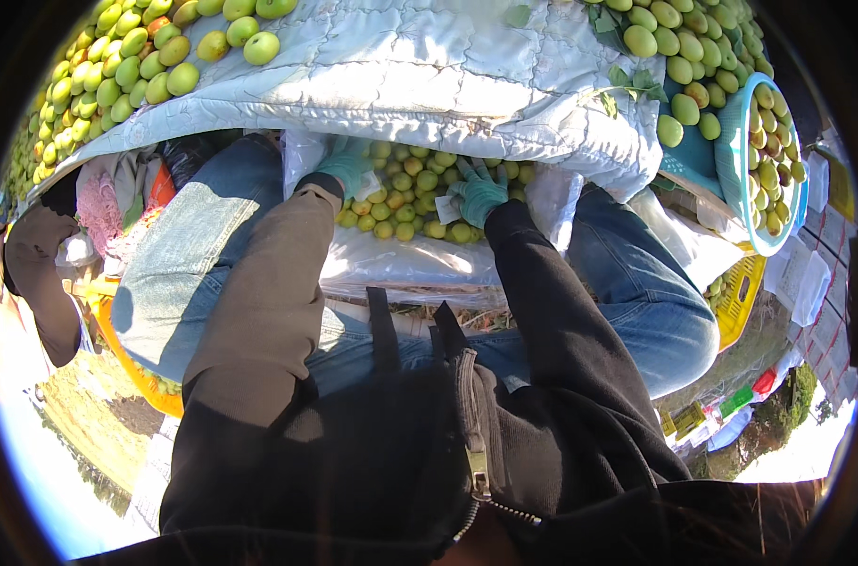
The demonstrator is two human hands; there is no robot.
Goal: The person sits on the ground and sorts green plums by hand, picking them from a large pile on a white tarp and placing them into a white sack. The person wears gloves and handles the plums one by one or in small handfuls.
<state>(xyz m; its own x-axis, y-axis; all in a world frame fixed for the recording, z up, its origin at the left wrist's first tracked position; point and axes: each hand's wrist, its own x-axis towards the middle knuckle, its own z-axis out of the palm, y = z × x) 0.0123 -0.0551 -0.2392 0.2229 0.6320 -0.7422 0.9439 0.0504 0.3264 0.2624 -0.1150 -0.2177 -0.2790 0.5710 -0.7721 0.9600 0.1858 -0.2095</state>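
Both hands wear teal gloves. My left hand [347,166] reaches to the left end of a plastic-lined bed of small green-yellow fruit [401,193], under the edge of a pale quilted cover [410,90]; its fingertips are hidden. A small white piece [367,187] lies against that hand. On the fruit at the right, my right hand [481,193] has its fingers spread. Beside its palm is another white piece [447,209]; whether it is held or attached, I cannot tell. Clear plastic [410,264] borders the near side of the fruit.
Larger green fruit [132,75] is heaped upper left and upper right [684,57]. A light-blue basket of fruit [731,170] and yellow crate [742,297] stand at right, an orange crate [156,382] at left. A dark sleeve or garment [38,274] lies far left. My jeans-clad legs flank the fruit.
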